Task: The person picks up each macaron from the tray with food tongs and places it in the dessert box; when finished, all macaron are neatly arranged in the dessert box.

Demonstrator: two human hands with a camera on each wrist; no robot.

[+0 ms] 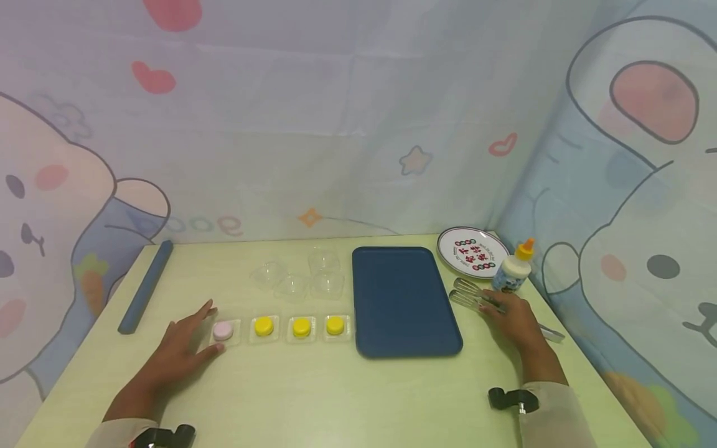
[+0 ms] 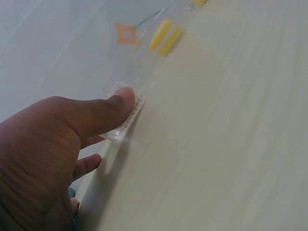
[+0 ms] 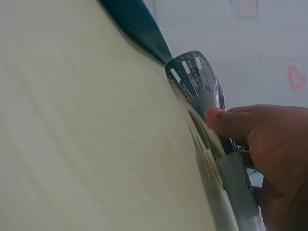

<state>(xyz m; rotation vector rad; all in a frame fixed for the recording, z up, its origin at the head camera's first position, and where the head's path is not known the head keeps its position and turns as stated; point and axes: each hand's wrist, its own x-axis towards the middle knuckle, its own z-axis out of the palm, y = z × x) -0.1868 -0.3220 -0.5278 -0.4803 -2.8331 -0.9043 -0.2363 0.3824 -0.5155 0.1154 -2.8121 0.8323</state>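
At the left of the head view, my left hand [image 1: 176,354] has thumb and fingers around a small clear tray holding a pink round piece [image 1: 223,330]; in the left wrist view the thumb of the hand [image 2: 57,130] lies on the clear plastic [image 2: 118,110]. Three yellow round pieces [image 1: 301,327] sit in similar trays to its right. My right hand [image 1: 515,320] grips metal tongs [image 1: 467,292] near the right edge. The right wrist view shows that hand [image 3: 274,149] with its thumb on the tongs, whose slotted head [image 3: 192,79] points away from it.
A dark blue tray [image 1: 406,302] lies right of centre. Several clear cups [image 1: 294,286] stand behind the yellow pieces. A white plate [image 1: 472,252] and a bottle with an orange tip [image 1: 512,270] are at the back right. A grey-blue roll [image 1: 145,289] lies along the left edge.
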